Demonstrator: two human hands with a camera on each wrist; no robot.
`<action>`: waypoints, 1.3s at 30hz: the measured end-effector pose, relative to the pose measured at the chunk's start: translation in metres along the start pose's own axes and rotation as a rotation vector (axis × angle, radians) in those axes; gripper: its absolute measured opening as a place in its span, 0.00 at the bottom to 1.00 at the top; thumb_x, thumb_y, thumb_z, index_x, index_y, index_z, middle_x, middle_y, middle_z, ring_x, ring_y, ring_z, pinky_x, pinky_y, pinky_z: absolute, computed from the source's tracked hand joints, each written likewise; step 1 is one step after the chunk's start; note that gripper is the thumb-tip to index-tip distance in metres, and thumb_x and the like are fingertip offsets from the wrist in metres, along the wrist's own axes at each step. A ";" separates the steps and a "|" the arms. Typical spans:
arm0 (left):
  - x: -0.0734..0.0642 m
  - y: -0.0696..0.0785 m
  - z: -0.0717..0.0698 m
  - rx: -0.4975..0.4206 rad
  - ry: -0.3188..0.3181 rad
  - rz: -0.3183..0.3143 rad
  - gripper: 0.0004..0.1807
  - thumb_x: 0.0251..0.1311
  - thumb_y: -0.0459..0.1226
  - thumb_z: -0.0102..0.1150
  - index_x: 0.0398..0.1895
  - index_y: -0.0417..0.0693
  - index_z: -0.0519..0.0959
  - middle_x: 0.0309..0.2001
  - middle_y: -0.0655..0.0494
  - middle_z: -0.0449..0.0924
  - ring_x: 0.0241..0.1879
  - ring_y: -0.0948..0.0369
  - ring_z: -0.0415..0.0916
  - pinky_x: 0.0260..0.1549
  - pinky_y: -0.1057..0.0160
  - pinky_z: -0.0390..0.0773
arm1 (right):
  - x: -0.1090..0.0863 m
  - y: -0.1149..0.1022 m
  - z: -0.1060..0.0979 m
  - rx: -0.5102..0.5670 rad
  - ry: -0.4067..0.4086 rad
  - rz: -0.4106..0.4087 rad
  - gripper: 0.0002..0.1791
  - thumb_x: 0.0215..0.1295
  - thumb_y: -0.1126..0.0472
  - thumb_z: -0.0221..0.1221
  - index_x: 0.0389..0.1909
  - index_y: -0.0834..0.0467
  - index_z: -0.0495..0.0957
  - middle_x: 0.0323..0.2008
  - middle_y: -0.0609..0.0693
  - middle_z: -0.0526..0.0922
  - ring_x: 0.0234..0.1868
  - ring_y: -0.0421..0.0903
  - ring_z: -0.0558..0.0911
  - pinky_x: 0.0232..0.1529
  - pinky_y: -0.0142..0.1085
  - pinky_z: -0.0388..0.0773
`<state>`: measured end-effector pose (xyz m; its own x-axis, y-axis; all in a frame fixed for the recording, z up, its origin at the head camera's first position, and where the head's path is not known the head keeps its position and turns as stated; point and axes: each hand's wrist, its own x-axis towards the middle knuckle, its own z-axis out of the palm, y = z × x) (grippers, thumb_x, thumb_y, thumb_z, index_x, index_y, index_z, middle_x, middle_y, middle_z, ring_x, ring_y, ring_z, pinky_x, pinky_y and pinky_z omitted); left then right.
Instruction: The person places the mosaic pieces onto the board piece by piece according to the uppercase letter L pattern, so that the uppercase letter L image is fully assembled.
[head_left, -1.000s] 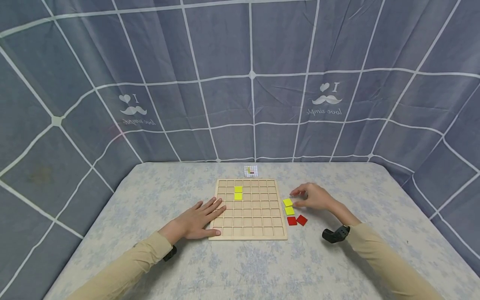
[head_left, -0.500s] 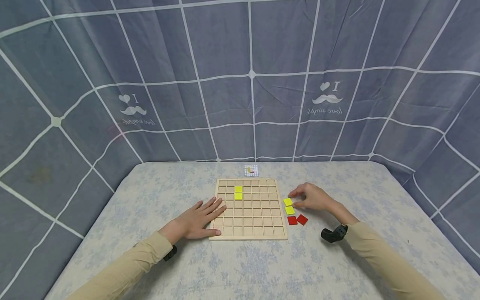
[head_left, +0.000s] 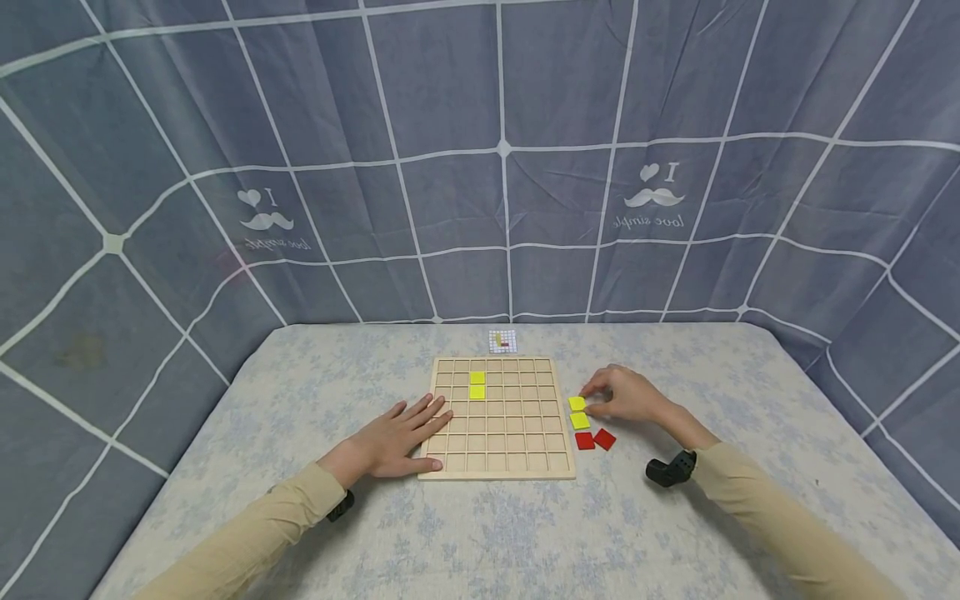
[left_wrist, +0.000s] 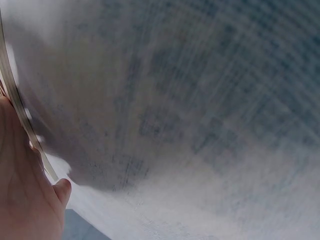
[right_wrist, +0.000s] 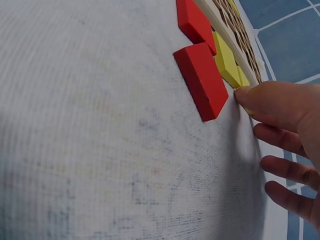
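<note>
Board (head_left: pixel 517 446): 2 yellow tiles (head_left: pixel 477 392) seated toward 11 o'clock. 4 left loose at 3–4 o'clock: far yellow tile (head_left: pixel 577 403), pinched by right hand (head_left: pixel 628 393); near yellow tile (head_left: pixel 580 422); 2 red tiles (head_left: pixel 585 441). Left hand (head_left: pixel 390 439) flat on 9 o'clock edge.

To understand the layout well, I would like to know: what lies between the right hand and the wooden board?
In the head view, the farther loose yellow tile lies between the right hand and the wooden board.
</note>
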<state>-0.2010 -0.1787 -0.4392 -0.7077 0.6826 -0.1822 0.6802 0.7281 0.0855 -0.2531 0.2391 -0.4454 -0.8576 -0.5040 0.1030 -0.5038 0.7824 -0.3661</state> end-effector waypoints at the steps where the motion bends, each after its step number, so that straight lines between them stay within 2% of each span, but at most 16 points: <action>1: 0.000 0.000 0.001 0.002 -0.001 -0.001 0.44 0.65 0.65 0.41 0.77 0.54 0.48 0.78 0.49 0.41 0.77 0.50 0.40 0.71 0.41 0.50 | 0.000 0.000 0.000 -0.005 0.004 0.003 0.12 0.51 0.56 0.70 0.37 0.54 0.87 0.37 0.44 0.85 0.34 0.38 0.74 0.35 0.32 0.72; 8: 0.000 0.000 -0.003 -0.007 -0.010 -0.003 0.43 0.66 0.63 0.43 0.77 0.52 0.49 0.78 0.48 0.43 0.77 0.49 0.41 0.71 0.41 0.50 | 0.002 -0.001 0.000 -0.061 0.065 0.006 0.12 0.49 0.54 0.71 0.34 0.54 0.88 0.35 0.45 0.86 0.33 0.39 0.74 0.31 0.32 0.71; 14: 0.000 0.002 -0.005 -0.006 -0.030 -0.014 0.43 0.66 0.63 0.42 0.77 0.53 0.49 0.78 0.49 0.42 0.77 0.50 0.41 0.71 0.41 0.51 | 0.004 -0.005 -0.003 -0.080 0.120 0.051 0.12 0.48 0.53 0.71 0.34 0.53 0.87 0.36 0.46 0.86 0.35 0.41 0.76 0.32 0.34 0.74; 19: 0.000 0.003 -0.006 -0.018 -0.038 -0.018 0.43 0.66 0.62 0.43 0.77 0.53 0.49 0.78 0.49 0.42 0.77 0.50 0.40 0.71 0.41 0.50 | 0.008 -0.014 -0.005 -0.064 0.145 0.086 0.13 0.48 0.51 0.70 0.34 0.52 0.87 0.36 0.46 0.86 0.38 0.45 0.78 0.35 0.38 0.77; 26: 0.000 -0.002 0.001 0.001 -0.018 -0.004 0.44 0.66 0.65 0.39 0.77 0.53 0.48 0.78 0.49 0.41 0.77 0.50 0.40 0.71 0.41 0.50 | 0.017 -0.026 0.001 -0.041 0.207 0.083 0.14 0.48 0.50 0.71 0.35 0.52 0.87 0.35 0.46 0.86 0.39 0.45 0.78 0.36 0.39 0.77; 29: 0.000 -0.001 0.000 -0.005 -0.019 -0.006 0.44 0.66 0.65 0.40 0.77 0.53 0.48 0.78 0.49 0.42 0.77 0.50 0.40 0.71 0.41 0.50 | 0.022 -0.034 0.003 -0.025 0.222 0.087 0.14 0.48 0.50 0.71 0.35 0.52 0.87 0.35 0.46 0.86 0.39 0.45 0.78 0.36 0.39 0.76; 34: 0.000 0.001 -0.004 -0.013 -0.032 -0.014 0.42 0.66 0.63 0.42 0.77 0.54 0.48 0.78 0.49 0.41 0.77 0.50 0.40 0.71 0.41 0.50 | 0.031 -0.046 0.009 0.016 0.220 0.095 0.15 0.49 0.49 0.71 0.36 0.52 0.87 0.36 0.46 0.85 0.39 0.46 0.78 0.36 0.38 0.76; 39: 0.000 0.002 -0.005 -0.003 -0.032 -0.012 0.42 0.67 0.63 0.41 0.77 0.54 0.48 0.78 0.49 0.41 0.77 0.50 0.40 0.71 0.41 0.51 | 0.043 -0.060 0.015 0.060 0.208 0.056 0.15 0.50 0.49 0.71 0.36 0.52 0.87 0.36 0.47 0.85 0.39 0.47 0.79 0.36 0.38 0.77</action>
<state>-0.2005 -0.1768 -0.4341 -0.7091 0.6716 -0.2149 0.6712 0.7363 0.0862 -0.2586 0.1651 -0.4330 -0.8901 -0.3694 0.2670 -0.4531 0.7807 -0.4304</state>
